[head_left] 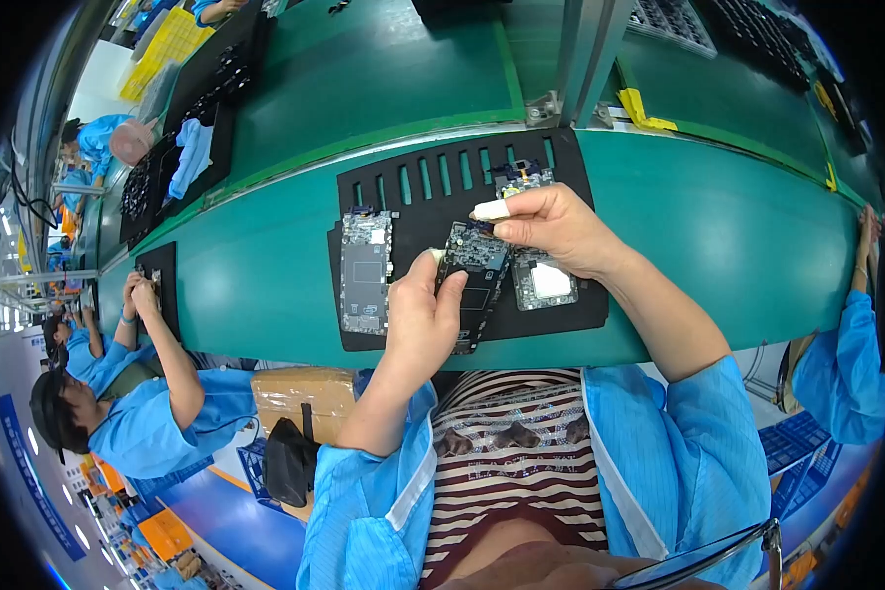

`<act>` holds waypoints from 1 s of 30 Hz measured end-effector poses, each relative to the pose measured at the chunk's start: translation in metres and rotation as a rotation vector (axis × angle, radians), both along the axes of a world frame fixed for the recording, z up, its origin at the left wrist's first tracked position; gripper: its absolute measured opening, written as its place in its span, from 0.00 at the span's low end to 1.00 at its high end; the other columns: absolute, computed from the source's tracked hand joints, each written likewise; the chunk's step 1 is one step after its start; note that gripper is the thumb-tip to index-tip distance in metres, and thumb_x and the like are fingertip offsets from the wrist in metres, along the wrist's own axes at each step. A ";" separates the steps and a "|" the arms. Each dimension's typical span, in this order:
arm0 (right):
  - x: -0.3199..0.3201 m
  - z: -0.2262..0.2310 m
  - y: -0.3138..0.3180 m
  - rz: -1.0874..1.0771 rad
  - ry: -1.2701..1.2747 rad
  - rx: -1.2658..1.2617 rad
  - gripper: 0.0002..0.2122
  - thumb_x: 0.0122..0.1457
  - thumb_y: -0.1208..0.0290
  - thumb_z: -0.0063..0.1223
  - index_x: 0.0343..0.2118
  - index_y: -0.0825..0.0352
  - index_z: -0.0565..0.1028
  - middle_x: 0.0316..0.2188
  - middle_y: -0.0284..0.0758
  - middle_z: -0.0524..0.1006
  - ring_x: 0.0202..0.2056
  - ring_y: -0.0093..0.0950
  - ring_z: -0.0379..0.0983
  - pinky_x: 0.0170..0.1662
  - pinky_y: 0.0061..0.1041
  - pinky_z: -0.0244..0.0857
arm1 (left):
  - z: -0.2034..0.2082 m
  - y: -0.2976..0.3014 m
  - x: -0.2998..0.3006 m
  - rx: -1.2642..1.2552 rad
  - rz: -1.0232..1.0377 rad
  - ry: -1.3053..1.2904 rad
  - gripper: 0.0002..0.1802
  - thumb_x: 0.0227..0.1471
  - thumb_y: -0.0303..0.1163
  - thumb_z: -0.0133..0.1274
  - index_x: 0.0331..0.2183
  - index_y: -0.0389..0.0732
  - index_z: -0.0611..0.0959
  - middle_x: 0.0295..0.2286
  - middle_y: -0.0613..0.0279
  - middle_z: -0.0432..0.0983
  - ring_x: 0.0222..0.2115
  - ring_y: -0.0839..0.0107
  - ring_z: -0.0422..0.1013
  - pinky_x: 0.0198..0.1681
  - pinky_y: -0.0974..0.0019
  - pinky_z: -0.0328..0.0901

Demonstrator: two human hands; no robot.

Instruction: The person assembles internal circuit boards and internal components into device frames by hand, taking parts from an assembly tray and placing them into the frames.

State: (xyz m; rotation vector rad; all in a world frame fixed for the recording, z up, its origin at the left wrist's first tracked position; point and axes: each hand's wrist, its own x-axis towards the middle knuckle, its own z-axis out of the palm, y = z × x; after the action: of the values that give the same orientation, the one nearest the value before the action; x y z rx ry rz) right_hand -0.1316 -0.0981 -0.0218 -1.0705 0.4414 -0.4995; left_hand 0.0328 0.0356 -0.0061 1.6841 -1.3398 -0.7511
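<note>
Past eyeglasses (700, 560) at lower edge, holding a tilted circuit board (482, 278) in left hand (425, 307), pinching its upper end with right hand (560, 228), above a black mat (415, 221) between two other boards (367, 280); beyond both mat edges, green bench (728, 226).

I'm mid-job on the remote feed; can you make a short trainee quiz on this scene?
1. What lies beneath the circuit board on the left? A) yellow tray; B) black slotted mat; C) cardboard box.
2. True or false: the left hand is empty.
3. Fill in: the board with the large white square lies nearer the ____ hand.

Key: 1. B. 2. False; it grips the held board. 3. Right.
</note>
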 end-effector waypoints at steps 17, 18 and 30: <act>-0.003 0.010 0.004 0.043 0.151 -0.730 0.07 0.59 0.75 0.48 0.36 0.74 0.74 0.22 0.39 0.72 0.25 0.27 0.69 0.31 0.26 0.63 | -0.004 -0.002 0.001 -0.020 0.035 -0.012 0.08 0.51 0.24 0.52 0.25 0.33 0.72 0.14 0.53 0.67 0.14 0.70 0.63 0.20 0.64 0.58; -0.004 0.010 0.003 0.083 0.187 -0.782 0.08 0.59 0.75 0.48 0.36 0.74 0.74 0.23 0.39 0.72 0.26 0.29 0.70 0.32 0.27 0.64 | -0.006 -0.002 0.002 0.001 0.026 -0.003 0.08 0.51 0.25 0.53 0.25 0.33 0.72 0.14 0.53 0.67 0.15 0.72 0.62 0.20 0.64 0.58; -0.004 0.013 0.003 -0.391 0.342 -0.818 0.13 0.59 0.69 0.48 0.41 0.73 0.74 0.30 0.44 0.76 0.31 0.34 0.73 0.37 0.29 0.66 | -0.003 -0.032 0.016 0.029 0.177 -0.058 0.10 0.54 0.26 0.47 0.38 0.31 0.74 0.21 0.47 0.74 0.22 0.54 0.72 0.27 0.59 0.64</act>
State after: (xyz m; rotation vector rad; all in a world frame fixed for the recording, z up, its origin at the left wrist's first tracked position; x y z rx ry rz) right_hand -0.1353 -0.0954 -0.0090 -1.8874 0.7891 -0.8875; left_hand 0.0488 0.0032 -0.0093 1.8328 -1.2047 -0.6261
